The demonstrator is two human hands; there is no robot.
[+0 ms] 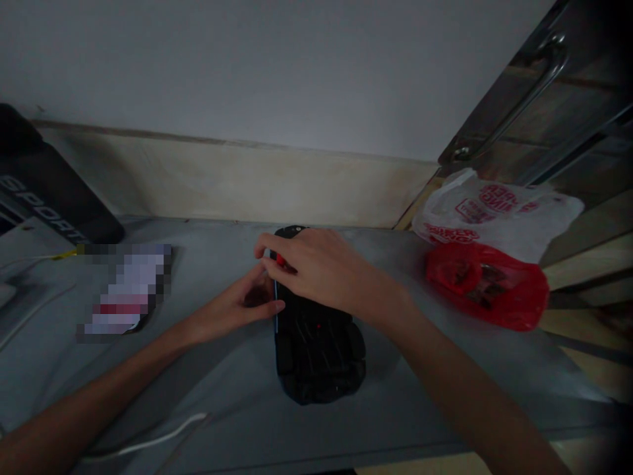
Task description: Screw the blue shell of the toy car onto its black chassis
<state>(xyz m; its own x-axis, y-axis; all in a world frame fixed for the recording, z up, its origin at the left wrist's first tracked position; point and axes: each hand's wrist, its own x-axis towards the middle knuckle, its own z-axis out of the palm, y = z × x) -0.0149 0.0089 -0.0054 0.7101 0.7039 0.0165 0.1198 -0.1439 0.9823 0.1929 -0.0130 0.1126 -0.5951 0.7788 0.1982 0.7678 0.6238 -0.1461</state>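
Note:
A toy car [316, 356] lies upside down on the grey table, its black underside and wheels facing up, with blue along its left edge. My left hand [242, 300] is at the car's left side. Its thumb rests on the edge and its fingers curl against the body. My right hand [321, 267] covers the far part of the car, its thumb and forefinger closed around a small red and dark piece [280, 260]. Most of that piece is hidden by the fingers, so its kind does not show. A tiny red spot marks the middle of the underside.
A pixelated phone-like object [131, 284] lies on the left, near a black SPORT box [54, 191]. White cables [148, 441] cross the table's left side. To the right sit a white plastic bag [499, 211] and a red bag [487, 284]. A wall rises behind.

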